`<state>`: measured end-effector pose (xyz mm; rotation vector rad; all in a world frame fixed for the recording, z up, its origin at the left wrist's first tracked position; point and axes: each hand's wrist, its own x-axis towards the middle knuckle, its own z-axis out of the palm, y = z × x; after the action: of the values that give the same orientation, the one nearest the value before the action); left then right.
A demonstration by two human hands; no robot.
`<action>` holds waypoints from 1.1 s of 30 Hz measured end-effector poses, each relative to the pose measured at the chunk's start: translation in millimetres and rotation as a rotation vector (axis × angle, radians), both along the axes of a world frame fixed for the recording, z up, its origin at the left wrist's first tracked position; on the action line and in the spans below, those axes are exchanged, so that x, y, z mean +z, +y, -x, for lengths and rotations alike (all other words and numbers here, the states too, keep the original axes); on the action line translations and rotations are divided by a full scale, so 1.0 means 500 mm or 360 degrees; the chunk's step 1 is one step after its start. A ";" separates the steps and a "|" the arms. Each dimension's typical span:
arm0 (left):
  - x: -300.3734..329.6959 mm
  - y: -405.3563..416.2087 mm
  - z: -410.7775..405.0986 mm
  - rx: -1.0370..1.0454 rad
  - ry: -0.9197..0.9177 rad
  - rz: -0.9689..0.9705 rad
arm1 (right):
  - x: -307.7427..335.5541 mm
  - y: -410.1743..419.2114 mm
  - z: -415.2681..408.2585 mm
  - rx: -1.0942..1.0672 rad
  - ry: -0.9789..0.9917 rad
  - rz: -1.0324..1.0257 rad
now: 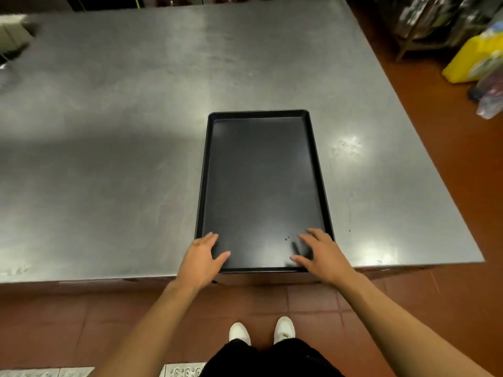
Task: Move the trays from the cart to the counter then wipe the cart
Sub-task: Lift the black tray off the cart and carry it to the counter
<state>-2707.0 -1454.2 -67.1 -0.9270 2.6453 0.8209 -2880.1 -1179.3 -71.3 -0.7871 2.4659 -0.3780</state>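
Our left hand (202, 255) lies at the near left corner of the black tray (261, 186), fingers spread and fairly straight, thumb laid over the tray floor; our right hand (317, 253) mirrors it at the near right corner, fingers splayed flat and gripping nothing. Whether the palms press on the rim or only hover just above it, we cannot tell. The tray sits lengthwise on the steel counter (109, 131), its near edge flush with the counter's front edge or slightly over it. We judge this to be the setting-down of a tray, so the sound move is to push it evenly with both palms further onto the counter, keeping it square so it does not pivot, and leaving room beside it for more trays. The cart is out of view. A yellow bag (473, 58) stands on the red floor tiles (435, 131) to the right.
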 end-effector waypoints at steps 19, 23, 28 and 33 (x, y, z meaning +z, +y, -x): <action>-0.128 -0.021 -0.111 -0.0355 -0.0182 0.0497 | -0.072 0.110 -0.028 0.0176 0.0238 -0.0169; -0.129 -0.015 -0.106 -0.0331 -0.0189 0.0492 | -0.065 0.103 -0.012 0.0094 0.0215 -0.0190; -0.130 -0.019 -0.095 -0.0358 -0.0196 0.0509 | -0.067 0.099 0.001 0.0087 0.0222 -0.0222; -0.125 -0.027 -0.082 -0.0329 -0.0235 0.0522 | -0.070 0.091 0.003 0.0074 0.0215 -0.0232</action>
<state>-2666.3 -1467.4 -129.4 -0.7309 2.7296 0.2653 -2881.9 -1133.7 -106.1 -0.8310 2.5605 -0.1301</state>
